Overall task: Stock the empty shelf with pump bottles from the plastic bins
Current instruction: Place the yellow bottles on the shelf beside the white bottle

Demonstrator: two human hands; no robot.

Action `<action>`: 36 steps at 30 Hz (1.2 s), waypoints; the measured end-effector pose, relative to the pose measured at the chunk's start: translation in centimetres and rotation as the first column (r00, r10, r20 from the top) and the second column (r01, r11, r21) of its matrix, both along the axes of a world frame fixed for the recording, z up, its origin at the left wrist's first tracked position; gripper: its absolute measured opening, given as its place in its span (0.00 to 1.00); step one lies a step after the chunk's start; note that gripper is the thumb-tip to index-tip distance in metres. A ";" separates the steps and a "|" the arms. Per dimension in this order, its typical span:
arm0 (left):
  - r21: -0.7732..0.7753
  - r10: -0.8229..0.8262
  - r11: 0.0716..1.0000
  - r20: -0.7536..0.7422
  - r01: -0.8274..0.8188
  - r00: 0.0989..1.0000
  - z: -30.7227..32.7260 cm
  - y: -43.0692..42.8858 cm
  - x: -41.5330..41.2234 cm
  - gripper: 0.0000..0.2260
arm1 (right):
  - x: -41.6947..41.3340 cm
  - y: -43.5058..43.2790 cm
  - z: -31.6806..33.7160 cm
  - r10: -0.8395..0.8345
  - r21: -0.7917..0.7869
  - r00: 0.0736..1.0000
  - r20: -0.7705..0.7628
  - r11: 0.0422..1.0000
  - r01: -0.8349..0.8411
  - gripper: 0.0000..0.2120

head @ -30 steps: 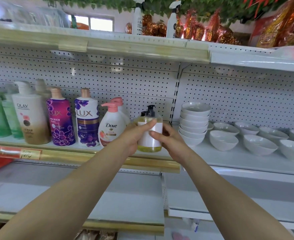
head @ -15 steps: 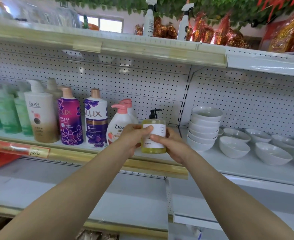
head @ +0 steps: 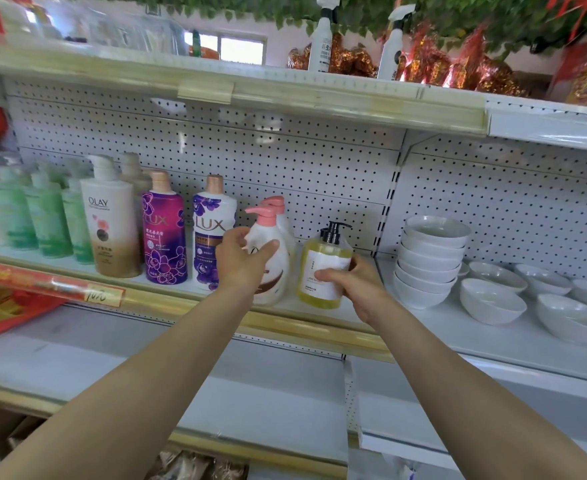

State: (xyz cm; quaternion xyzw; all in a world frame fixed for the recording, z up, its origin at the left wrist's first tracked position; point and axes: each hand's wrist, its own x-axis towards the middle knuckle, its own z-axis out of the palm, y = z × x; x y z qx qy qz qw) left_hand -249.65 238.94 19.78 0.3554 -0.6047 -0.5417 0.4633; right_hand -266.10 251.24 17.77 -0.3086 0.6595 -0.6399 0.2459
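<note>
A yellow pump bottle (head: 323, 268) with a black pump and white label stands upright on the shelf (head: 305, 310), at the right end of a row of bottles. My right hand (head: 352, 284) holds it, thumb across the label and fingers behind. My left hand (head: 240, 259) has its fingers and thumb curled around the white Dove bottle (head: 271, 252) with a pink pump, just left of the yellow one. Two purple Lux bottles (head: 163, 233) and a cream Olay bottle (head: 110, 220) stand further left. No plastic bins are in view.
Stacked white bowls (head: 430, 258) stand right of the yellow bottle, and more bowls (head: 492, 299) are spread along that shelf. Green bottles (head: 46, 216) fill the far left. A lower shelf (head: 215, 382) runs under my arms. Spray bottles (head: 321, 36) stand on the top shelf.
My left hand let go of the yellow bottle and moved left onto the Dove bottle. The yellow bottle now stands on the shelf with only my right hand on it.
</note>
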 end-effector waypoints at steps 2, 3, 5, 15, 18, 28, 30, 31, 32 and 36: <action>-0.048 0.007 0.999 0.070 -0.003 0.998 -0.8 -0.7 0.1 0.33 | -0.2 -0.1 -0.4 -0.045 0.021 0.999 -0.028 0.999 0.046 0.27; -0.066 -0.001 0.998 0.107 0.008 0.994 -1.4 -0.9 0.0 0.37 | -0.2 -0.1 -0.7 -0.056 0.031 0.997 -0.048 0.998 0.058 0.27; -0.107 -0.015 0.994 0.176 0.034 0.984 -2.4 -1.0 -0.5 0.40 | 0.0 -0.2 -1.3 -0.070 0.054 0.994 -0.089 0.996 0.075 0.30; -0.192 0.096 0.981 0.329 -0.033 0.939 -3.7 -1.5 -1.4 0.43 | 0.6 -1.2 -3.7 -0.053 0.065 0.986 -0.160 0.996 0.064 0.36; -0.141 0.125 0.986 0.322 -0.083 0.938 -4.2 -1.9 -1.5 0.42 | 0.3 -1.7 -3.7 -0.044 0.073 0.988 -0.151 0.996 0.056 0.35; -0.099 0.120 0.991 0.288 -0.095 0.950 -5.5 -2.8 -1.5 0.40 | -0.9 -1.9 -4.4 -0.010 0.150 0.980 -0.198 0.988 0.040 0.42; -0.107 0.126 0.989 0.280 -0.100 0.952 -5.7 -2.8 -1.5 0.41 | -0.9 -1.7 -4.3 -0.011 0.181 0.974 -0.225 0.982 0.052 0.45; -0.106 0.126 0.989 0.279 -0.100 0.952 -5.7 -2.8 -1.6 0.41 | -0.9 -1.6 -4.3 -0.013 0.200 0.972 -0.237 0.978 0.062 0.46; -0.105 0.125 0.990 0.281 -0.099 0.952 -5.8 -2.8 -1.6 0.41 | -0.8 -1.5 -4.2 -0.015 0.217 0.969 -0.246 0.974 0.070 0.46; -0.111 0.100 0.991 0.304 -0.069 0.947 -5.8 -2.9 -1.4 0.41 | 0.0 -1.6 -3.4 -0.016 0.307 0.960 -0.278 0.946 0.104 0.41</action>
